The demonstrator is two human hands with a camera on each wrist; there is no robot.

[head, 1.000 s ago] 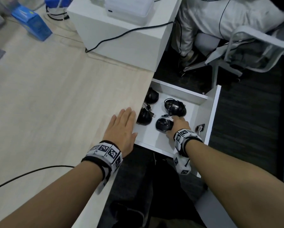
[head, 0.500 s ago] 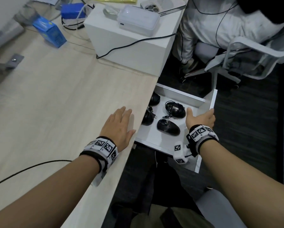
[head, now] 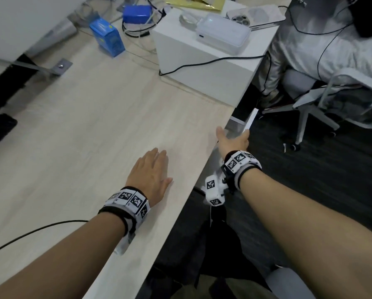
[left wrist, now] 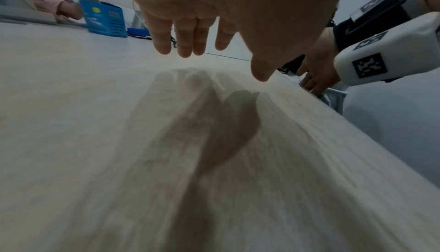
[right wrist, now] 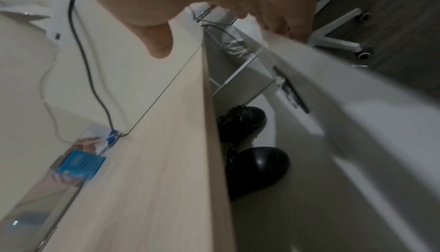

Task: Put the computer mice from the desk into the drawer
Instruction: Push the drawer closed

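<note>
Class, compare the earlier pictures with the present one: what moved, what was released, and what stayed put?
The right hand let go of a black computer mouse, moved to the white drawer front and pushed the drawer nearly shut. The left hand stayed flat over the light wooden desk.

two mice (right wrist: 256, 169) in the drawer (right wrist: 357, 124), under the desk (head: 83, 137) edge.

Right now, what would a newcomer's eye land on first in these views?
The right hand on the front panel of the nearly shut drawer at the desk's right edge. In the right wrist view, two black computer mice lie inside it. The left hand is spread open over the bare wooden desk.
</note>
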